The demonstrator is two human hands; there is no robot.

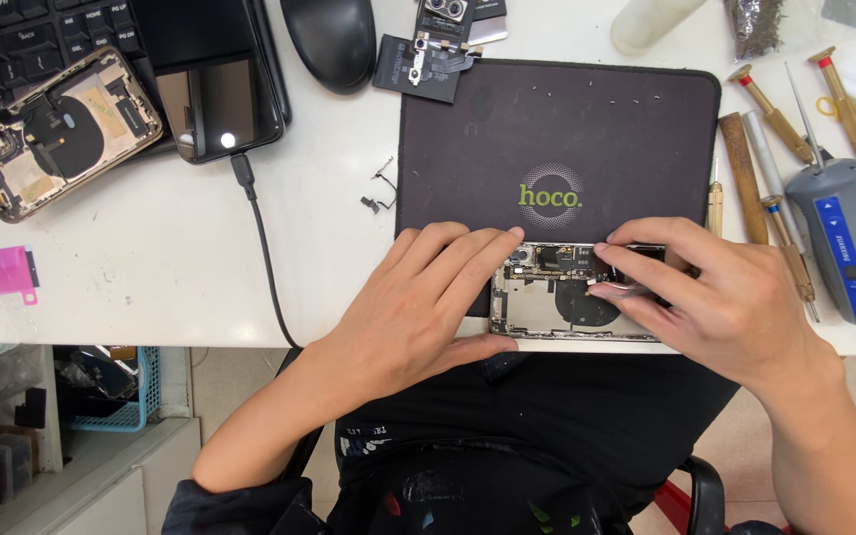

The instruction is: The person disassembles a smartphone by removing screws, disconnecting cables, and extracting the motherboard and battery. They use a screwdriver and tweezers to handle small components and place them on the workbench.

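Observation:
An opened phone housing (pixel 547 302) lies at the near edge of a dark work mat (pixel 557 139), its inner parts showing. My left hand (pixel 418 307) rests flat on the housing's left end, fingers stretched over its top corner. My right hand (pixel 710 292) covers the right end and pinches thin metal tweezers (pixel 611 289), whose tip sits over the housing's inside. Part of the housing is hidden under both hands.
A second opened phone (pixel 56 129) lies on a keyboard at the far left, beside a black phone (pixel 220 99) with a cable (pixel 267 258). A mouse (pixel 331 38), small camera parts (pixel 433 54), several screwdrivers (pixel 780 119) and a grey electric driver (pixel 844 248) ring the mat.

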